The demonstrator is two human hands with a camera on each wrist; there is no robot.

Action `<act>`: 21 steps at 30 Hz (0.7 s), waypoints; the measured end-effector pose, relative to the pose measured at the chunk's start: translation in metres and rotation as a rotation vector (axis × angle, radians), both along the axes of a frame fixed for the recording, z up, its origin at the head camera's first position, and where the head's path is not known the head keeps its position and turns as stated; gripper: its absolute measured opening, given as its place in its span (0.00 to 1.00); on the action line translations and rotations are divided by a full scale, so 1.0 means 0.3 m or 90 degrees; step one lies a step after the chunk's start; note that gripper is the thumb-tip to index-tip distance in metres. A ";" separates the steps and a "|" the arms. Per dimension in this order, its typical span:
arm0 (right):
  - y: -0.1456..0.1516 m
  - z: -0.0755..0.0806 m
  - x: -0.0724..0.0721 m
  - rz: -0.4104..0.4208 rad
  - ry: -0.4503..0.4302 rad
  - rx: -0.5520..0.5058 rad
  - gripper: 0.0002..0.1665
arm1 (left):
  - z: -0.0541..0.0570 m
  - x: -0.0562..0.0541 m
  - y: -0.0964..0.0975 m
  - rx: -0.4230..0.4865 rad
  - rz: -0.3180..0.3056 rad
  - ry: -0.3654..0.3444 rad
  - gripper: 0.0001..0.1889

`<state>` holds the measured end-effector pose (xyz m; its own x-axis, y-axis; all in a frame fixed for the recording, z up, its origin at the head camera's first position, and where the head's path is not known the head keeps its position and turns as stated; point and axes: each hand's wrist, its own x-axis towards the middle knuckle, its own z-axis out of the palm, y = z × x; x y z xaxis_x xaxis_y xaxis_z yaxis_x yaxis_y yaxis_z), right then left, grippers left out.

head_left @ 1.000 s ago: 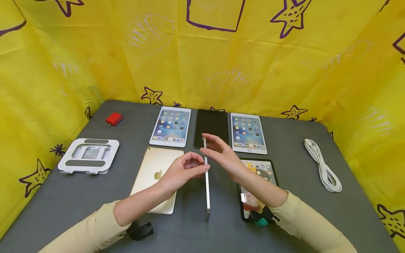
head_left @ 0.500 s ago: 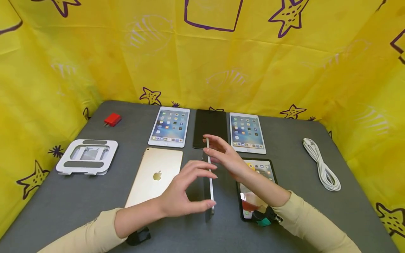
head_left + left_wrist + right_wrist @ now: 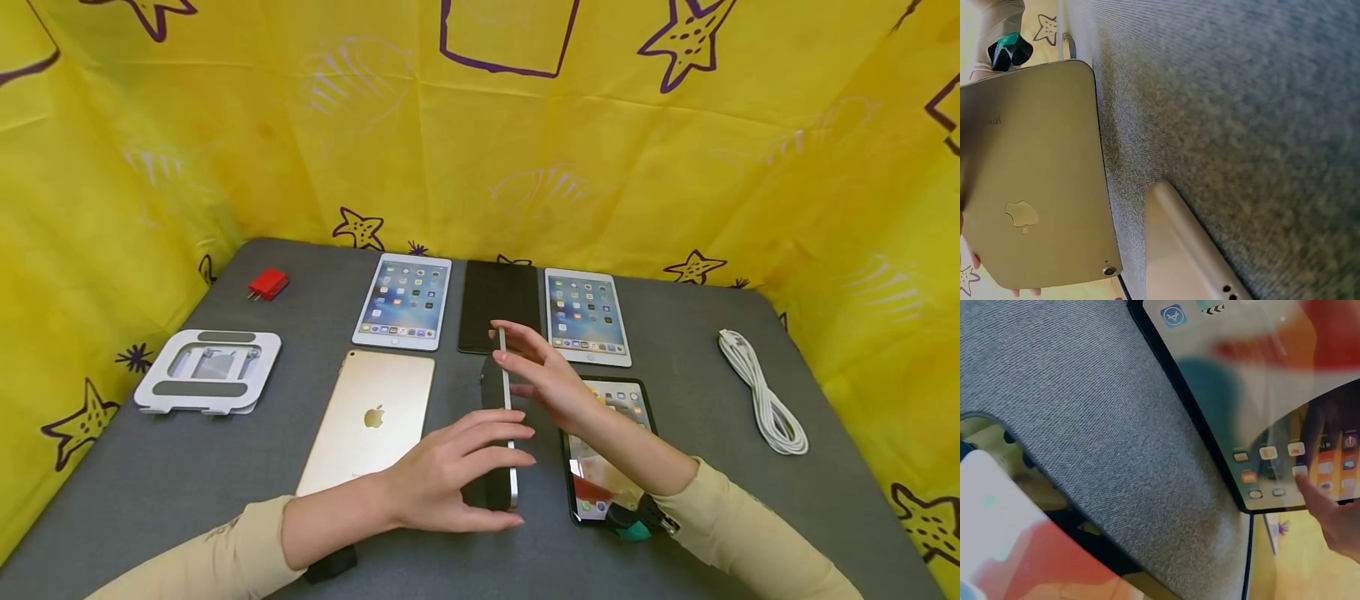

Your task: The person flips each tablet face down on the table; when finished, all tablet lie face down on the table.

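Observation:
A tablet (image 3: 495, 387) stands upright on its long edge at mid-table. My right hand (image 3: 543, 375) pinches its upper far corner between thumb and fingers. My left hand (image 3: 457, 475) is at its near end, fingers stretched over the upper edge, thumb lower; contact is hard to tell. The left wrist view shows that tablet's back (image 3: 1054, 156) with logo and camera. In the right wrist view its lit screen (image 3: 1260, 412) shows app icons beside a fingertip (image 3: 1313, 497). A gold tablet (image 3: 375, 408) lies face down on the left, a black-rimmed tablet (image 3: 615, 467) face up on the right.
Two white tablets (image 3: 403, 302) (image 3: 588, 317) and a dark-screened one (image 3: 500, 292) lie along the back. To the left are a white folding stand (image 3: 202, 387) and a red charger (image 3: 268, 283). A coiled white cable (image 3: 765, 392) lies right.
My left hand has let go of the tablet's upper edge, spread its fingers and moved toward the near end. The tablet has shifted slightly right and turned a little, still in my right hand.

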<state>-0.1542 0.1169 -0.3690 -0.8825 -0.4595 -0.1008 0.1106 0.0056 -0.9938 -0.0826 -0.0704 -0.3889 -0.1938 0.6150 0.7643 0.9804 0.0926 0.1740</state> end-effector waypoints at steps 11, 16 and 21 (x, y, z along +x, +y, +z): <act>0.044 0.008 0.031 -0.041 -0.029 -0.025 0.32 | 0.001 0.006 0.028 0.003 0.035 0.061 0.29; 0.069 0.005 0.044 -0.044 -0.031 -0.037 0.33 | -0.007 0.014 0.041 -0.004 0.052 0.069 0.29; 0.095 -0.002 0.059 -0.048 -0.030 -0.062 0.32 | -0.022 0.023 0.049 -0.026 0.068 0.041 0.32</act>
<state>-0.1365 0.1455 -0.3697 -0.9104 -0.4012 -0.1012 0.1539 -0.1014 -0.9829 -0.0756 -0.0557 -0.3956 -0.2105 0.6243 0.7523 0.9737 0.2023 0.1046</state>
